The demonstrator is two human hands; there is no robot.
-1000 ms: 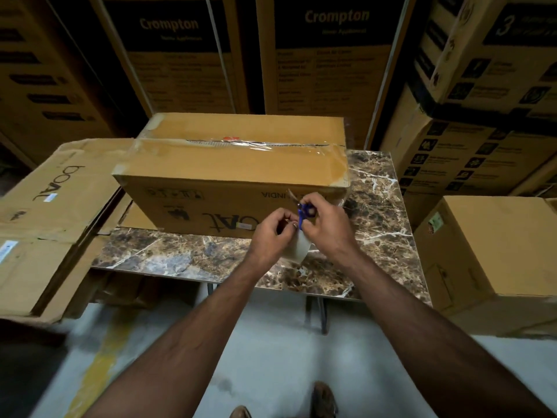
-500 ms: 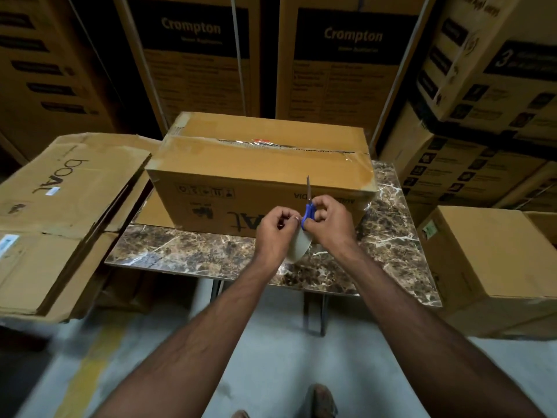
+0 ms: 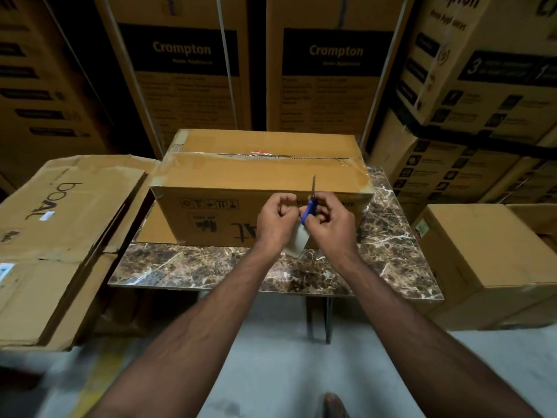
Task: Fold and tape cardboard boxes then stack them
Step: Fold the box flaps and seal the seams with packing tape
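A taped brown cardboard box [image 3: 259, 182] lies on the marble table [image 3: 391, 236], its top seam covered with clear tape. In front of its near face my right hand [image 3: 331, 227] grips blue-handled scissors [image 3: 310, 206], blades closed and pointing up. My left hand [image 3: 274, 224] sits just left of it, fingers curled, pinching a pale strip of tape [image 3: 297, 245] that hangs down between both hands.
Flattened boat-branded cartons [image 3: 60, 236] lean off the table's left side. A closed brown box [image 3: 494, 260] stands on the floor at right. Tall printed cartons [image 3: 334, 79] wall in the back and right. Grey floor and my foot [image 3: 336, 405] lie below.
The scissors' blades turned upright and closed. Both hands stayed together at the box's front face while the view shifted slightly.
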